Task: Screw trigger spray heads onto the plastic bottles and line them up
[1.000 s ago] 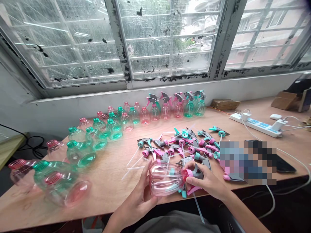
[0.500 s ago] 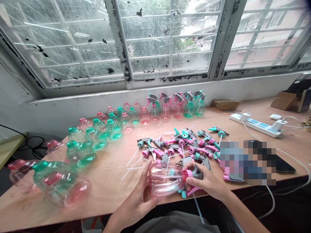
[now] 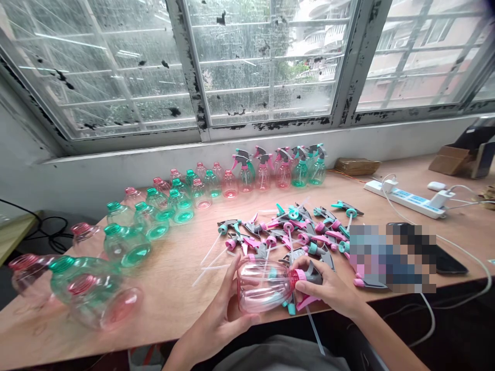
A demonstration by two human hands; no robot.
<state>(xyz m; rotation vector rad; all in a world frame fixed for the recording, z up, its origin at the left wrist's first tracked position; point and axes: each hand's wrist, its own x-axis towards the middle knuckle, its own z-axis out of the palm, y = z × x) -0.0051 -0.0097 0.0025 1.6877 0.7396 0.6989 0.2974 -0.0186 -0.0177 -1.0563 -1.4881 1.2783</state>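
A clear pink spray bottle (image 3: 261,288) lies tilted on its side in front of me, its base toward the left. My left hand (image 3: 224,304) is wrapped round its body near the base. At the neck, my right hand (image 3: 323,286) grips the grey and pink spray head (image 3: 299,277), thumb on the pink collar. Just beyond the hands lies a loose pile of spray heads (image 3: 305,237) in pink, teal and grey, some with thin clear tubes. Part of the pile is hidden behind the bottle and my hands.
Open pink and green bottles (image 3: 127,245) stand along the left side. Several bottles with spray heads (image 3: 284,170) stand by the window wall. A white power strip (image 3: 406,198), a phone (image 3: 448,260) and a brown package (image 3: 358,166) lie to the right.
Both hands keep their hold on the spray bottle, almost unmoved. The whole view has shifted very slightly.
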